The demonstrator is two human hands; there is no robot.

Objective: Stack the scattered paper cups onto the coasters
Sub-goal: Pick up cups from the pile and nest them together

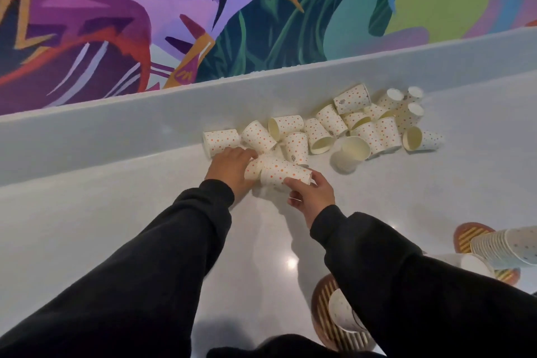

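Observation:
Several white paper cups with orange dots (331, 128) lie scattered on their sides along the back of the pale counter (116, 227). My left hand (229, 167) grips one lying cup (252, 169) at the near left of the pile. My right hand (312, 195) pinches the rim end of another lying cup (283, 173) that touches it. Round striped coasters sit at the lower right: one (324, 308) bears a short cup stack (343, 314), another (467, 234) bears a tall leaning stack (505, 244).
A raised ledge (101, 131) runs behind the cups, with a bright mural wall (203, 9) above it. A third coaster (507, 275) peeks out beside a cup (470, 264) at the right. My dark sleeves cover part of the near coasters.

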